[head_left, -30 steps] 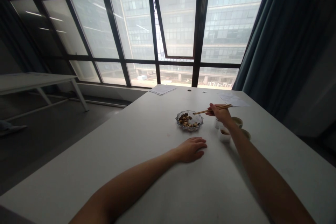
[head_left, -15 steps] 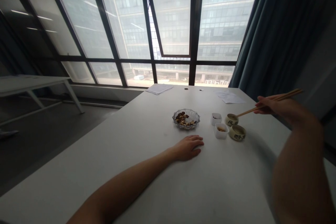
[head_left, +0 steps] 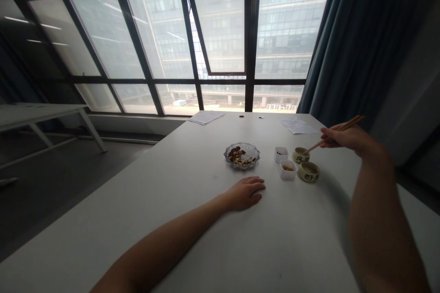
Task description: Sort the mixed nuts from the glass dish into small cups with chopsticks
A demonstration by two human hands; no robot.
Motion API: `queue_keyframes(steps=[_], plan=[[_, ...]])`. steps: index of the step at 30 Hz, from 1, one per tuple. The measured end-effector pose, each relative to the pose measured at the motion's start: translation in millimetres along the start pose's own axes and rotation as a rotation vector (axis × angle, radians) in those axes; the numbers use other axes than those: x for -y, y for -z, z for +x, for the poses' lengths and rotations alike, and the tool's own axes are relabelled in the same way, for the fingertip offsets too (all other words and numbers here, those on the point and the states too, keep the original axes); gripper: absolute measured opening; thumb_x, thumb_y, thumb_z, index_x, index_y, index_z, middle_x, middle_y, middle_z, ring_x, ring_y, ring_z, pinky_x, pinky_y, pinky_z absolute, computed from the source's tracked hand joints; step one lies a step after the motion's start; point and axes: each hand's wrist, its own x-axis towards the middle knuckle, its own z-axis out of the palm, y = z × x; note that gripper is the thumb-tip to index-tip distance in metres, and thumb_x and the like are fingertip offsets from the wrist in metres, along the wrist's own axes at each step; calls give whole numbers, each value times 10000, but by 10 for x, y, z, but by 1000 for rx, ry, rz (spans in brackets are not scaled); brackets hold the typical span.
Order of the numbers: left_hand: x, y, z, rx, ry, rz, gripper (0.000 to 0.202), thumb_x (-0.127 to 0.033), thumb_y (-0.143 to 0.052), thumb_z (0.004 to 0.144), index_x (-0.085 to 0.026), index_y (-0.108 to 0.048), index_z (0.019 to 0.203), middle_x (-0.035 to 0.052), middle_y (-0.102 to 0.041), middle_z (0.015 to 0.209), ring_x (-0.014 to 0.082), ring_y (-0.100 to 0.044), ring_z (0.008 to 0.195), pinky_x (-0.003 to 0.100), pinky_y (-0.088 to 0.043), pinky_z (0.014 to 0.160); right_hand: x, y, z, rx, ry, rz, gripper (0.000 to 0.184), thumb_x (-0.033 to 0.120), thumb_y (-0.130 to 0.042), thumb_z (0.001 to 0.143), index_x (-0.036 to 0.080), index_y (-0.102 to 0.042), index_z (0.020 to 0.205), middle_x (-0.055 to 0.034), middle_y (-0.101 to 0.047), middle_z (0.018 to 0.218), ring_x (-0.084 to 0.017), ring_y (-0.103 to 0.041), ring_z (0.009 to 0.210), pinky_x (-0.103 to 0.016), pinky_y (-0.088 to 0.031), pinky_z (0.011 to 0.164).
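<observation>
My right hand (head_left: 338,137) is closed around a pair of chopsticks (head_left: 352,122). Their tips reach into the opening of the farther ceramic cup (head_left: 301,157), and whether they pinch anything there I cannot tell. A second ceramic cup (head_left: 308,173) with dark characters stands just nearer to me. Beside the cups are two small white plastic cups: the far one (head_left: 281,155) has some dark bits, the near one (head_left: 288,171) holds brownish pieces. My left hand (head_left: 244,193) lies flat on the table with fingers spread, nearest to a glass bowl (head_left: 256,158) of mixed nuts.
The white table (head_left: 192,256) runs toward a large window wall. Paper sheets (head_left: 206,117) lie at its far left corner, and more paper (head_left: 298,125) at the far right. A blue curtain (head_left: 335,64) hangs at right; another white table (head_left: 41,111) stands at left.
My right hand has come left and the chopstick tips now sit further inside the farther ceramic cup. My left hand stays where it was. The whole view has shifted slightly.
</observation>
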Motion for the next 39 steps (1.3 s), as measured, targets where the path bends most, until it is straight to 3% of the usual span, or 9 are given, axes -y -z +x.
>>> queue_keyframes(steps=[3, 6, 10, 15, 19, 25, 30, 39], plan=[[1, -5, 5, -2, 3, 0, 368, -313, -530, 930, -226, -569, 1285, 73, -536, 1410, 227, -435, 1353, 372, -331, 1155, 152, -126, 43, 7, -89, -12, 118, 232, -713, 828, 189, -691, 720, -122, -733, 732, -216, -714, 551, -316, -610, 550], [10, -13, 8, -5, -3, -3, 372, -309, -531, 928, -227, -569, 1289, 71, -536, 1411, 224, -441, 1349, 368, -327, 1158, 252, -399, -2, -28, 40, 75, 124, 298, -710, 846, 193, -694, 782, -114, -747, 828, -202, -725, 608, -303, -623, 599], [9, -4, 3, -6, -4, -10, 374, -319, -531, 930, -237, -570, 1292, 70, -536, 1412, 225, -446, 1347, 370, -330, 1155, 260, -912, -138, 139, 135, 164, 233, 371, -742, 826, 143, -710, 789, -113, -743, 774, -211, -730, 612, -306, -638, 594], [2, 4, -5, -10, -2, -14, 372, -322, -531, 930, -242, -567, 1291, 74, -532, 1419, 232, -441, 1353, 385, -327, 1155, -2, -1575, -322, 347, 86, 209, 372, 482, -758, 785, 114, -712, 753, -105, -735, 720, -217, -731, 594, -292, -635, 565], [1, -14, 1, -15, -10, -8, 367, -319, -528, 929, -237, -569, 1285, 73, -532, 1419, 231, -447, 1346, 379, -327, 1154, -303, -1922, -448, 412, 25, 234, 405, 525, -754, 760, 129, -695, 694, -81, -719, 662, -205, -725, 580, -253, -612, 533], [-9, -28, 16, -23, -14, -11, 367, -312, -531, 924, -240, -570, 1282, 67, -529, 1421, 234, -451, 1344, 381, -332, 1151, -563, -2113, -556, 433, -27, 230, 357, 505, -725, 778, 166, -678, 677, -66, -740, 694, -209, -735, 623, -253, -606, 570], [-8, -37, 22, -25, -14, -8, 368, -306, -535, 919, -243, -571, 1279, 68, -529, 1422, 236, -457, 1339, 384, -331, 1151, -639, -2146, -598, 481, 25, 171, 311, 473, -686, 810, 186, -676, 692, -41, -736, 664, -219, -739, 648, -274, -607, 600], [11, -51, 23, -24, -19, 2, 367, -300, -544, 917, -235, -576, 1277, 70, -529, 1418, 231, -460, 1333, 373, -331, 1150, -749, -2186, -581, 477, -74, 270, 251, 414, -699, 815, 186, -662, 719, -32, -734, 667, -205, -734, 632, -275, -610, 612]])
